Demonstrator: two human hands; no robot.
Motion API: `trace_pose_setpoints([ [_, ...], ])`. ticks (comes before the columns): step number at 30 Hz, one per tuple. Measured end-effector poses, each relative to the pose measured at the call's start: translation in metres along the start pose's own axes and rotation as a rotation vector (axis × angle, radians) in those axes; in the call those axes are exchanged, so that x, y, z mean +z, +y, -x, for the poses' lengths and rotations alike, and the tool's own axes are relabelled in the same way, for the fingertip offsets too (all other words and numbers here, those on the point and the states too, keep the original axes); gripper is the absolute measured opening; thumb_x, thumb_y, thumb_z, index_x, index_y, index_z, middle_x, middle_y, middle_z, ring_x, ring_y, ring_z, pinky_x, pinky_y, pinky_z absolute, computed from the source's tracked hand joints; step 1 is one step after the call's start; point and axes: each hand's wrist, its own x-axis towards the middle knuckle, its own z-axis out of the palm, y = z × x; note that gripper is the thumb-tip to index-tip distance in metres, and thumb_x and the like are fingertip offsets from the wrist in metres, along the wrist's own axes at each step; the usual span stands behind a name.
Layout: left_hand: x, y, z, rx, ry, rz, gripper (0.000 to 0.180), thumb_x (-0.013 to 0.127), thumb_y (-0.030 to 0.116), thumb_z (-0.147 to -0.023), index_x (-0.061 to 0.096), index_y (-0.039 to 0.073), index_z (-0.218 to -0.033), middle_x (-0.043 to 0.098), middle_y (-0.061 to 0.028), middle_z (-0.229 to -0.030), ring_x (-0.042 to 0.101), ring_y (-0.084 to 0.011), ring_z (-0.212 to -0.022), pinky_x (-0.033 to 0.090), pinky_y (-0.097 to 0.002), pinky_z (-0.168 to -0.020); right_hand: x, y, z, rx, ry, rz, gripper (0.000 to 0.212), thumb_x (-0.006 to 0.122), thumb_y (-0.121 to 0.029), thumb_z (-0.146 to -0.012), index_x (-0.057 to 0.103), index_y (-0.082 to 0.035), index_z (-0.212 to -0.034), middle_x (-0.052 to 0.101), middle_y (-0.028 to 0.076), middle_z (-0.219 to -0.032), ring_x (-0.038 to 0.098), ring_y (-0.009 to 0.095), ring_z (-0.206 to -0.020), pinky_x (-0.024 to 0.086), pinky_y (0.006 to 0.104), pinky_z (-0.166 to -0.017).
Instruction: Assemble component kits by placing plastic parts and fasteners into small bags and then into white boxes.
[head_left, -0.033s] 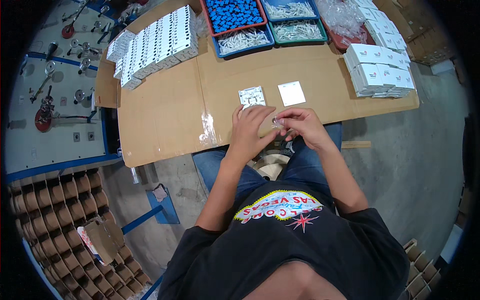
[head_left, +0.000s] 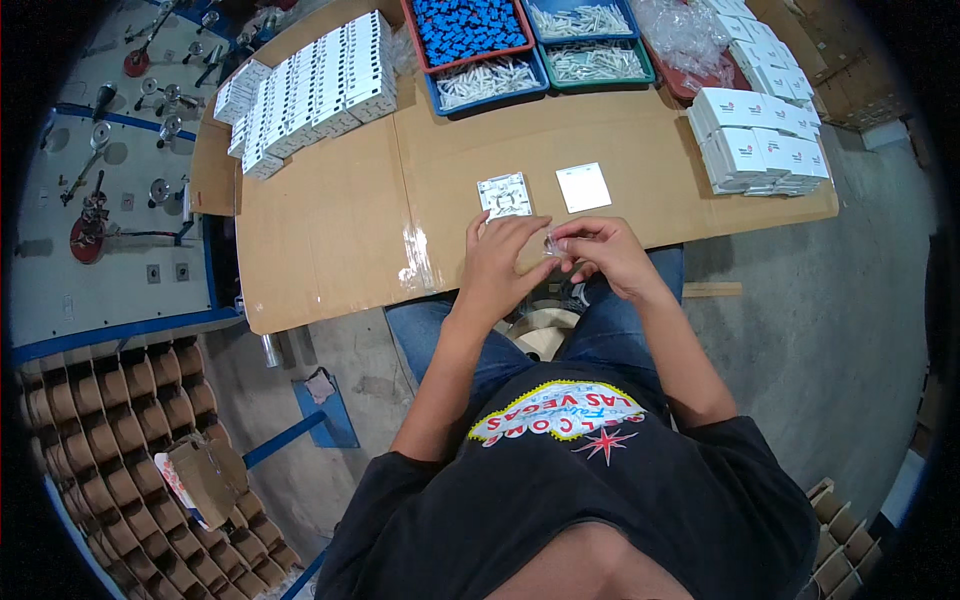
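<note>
One small clear piece [head_left: 551, 244] sits pinched in the right hand [head_left: 610, 257] by the table's [head_left: 330, 230] near edge; the left hand [head_left: 498, 262] curves open beside it. Remotely, I judge it light, slippery (thin film, perhaps), best gripped by an edge.

Single view: wide fisheye at the wearer's head, facing steeply down over the black shirt [head_left: 540, 490] to the nearby bench [head_left: 330, 220]; periphery dark, curved, probably unreliable.
</note>
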Motion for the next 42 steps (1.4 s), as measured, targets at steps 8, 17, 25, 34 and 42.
trace_pose_setpoints([
  [8,0.017,-0.010,0.009,-0.027,0.043,0.124,0.031,0.077,0.025,-0.085,0.070,0.010,-0.111,0.071,-0.0065,-0.109,0.065,-0.0245,-0.107,0.040,-0.0433,-0.106,0.004,0.002,0.003,0.019,-0.052,0.072,0.020,0.064,-0.008,-0.097,0.073,0.000,-0.112,0.073,0.009,-0.096,0.069,0.014,-0.076,0.058,0.0262,-0.061],
  [17,0.007,-0.002,0.007,-0.191,-0.057,0.396,0.040,0.080,0.024,-0.084,0.070,0.005,-0.118,0.070,-0.0122,-0.111,0.067,-0.0320,-0.103,0.051,-0.0405,-0.092,0.005,0.007,0.002,-0.020,-0.005,0.211,0.018,0.062,-0.012,-0.098,0.073,-0.001,-0.109,0.073,0.006,-0.085,0.066,0.009,-0.072,0.056,0.0248,-0.061],
  [25,0.011,-0.011,0.010,-0.173,-0.101,0.344,0.036,0.080,0.018,-0.081,0.070,0.004,-0.113,0.070,-0.0111,-0.109,0.066,-0.0328,-0.103,0.051,-0.0415,-0.091,0.005,0.011,0.002,-0.029,-0.017,0.258,0.018,0.067,-0.011,-0.096,0.073,-0.001,-0.111,0.072,0.003,-0.082,0.065,0.008,-0.070,0.055,0.0238,-0.060],
  [34,0.012,-0.005,0.011,-0.209,-0.073,0.332,0.039,0.082,0.023,-0.080,0.068,0.005,-0.112,0.069,-0.0114,-0.105,0.066,-0.0320,-0.099,0.051,-0.0406,-0.088,0.007,0.013,0.002,-0.006,-0.001,0.202,0.019,0.070,-0.013,-0.095,0.073,-0.002,-0.110,0.071,0.002,-0.080,0.064,0.007,-0.067,0.055,0.0236,-0.059],
  [42,0.001,-0.005,0.009,-0.273,-0.136,0.495,0.040,0.081,0.012,-0.083,0.069,-0.001,-0.119,0.070,-0.0131,-0.110,0.068,-0.0249,-0.103,0.052,-0.0345,-0.094,0.001,0.022,-0.005,-0.063,0.035,0.260,0.016,0.070,-0.013,-0.095,0.074,-0.001,-0.105,0.070,0.001,-0.079,0.063,0.006,-0.066,0.051,0.0221,-0.058],
])
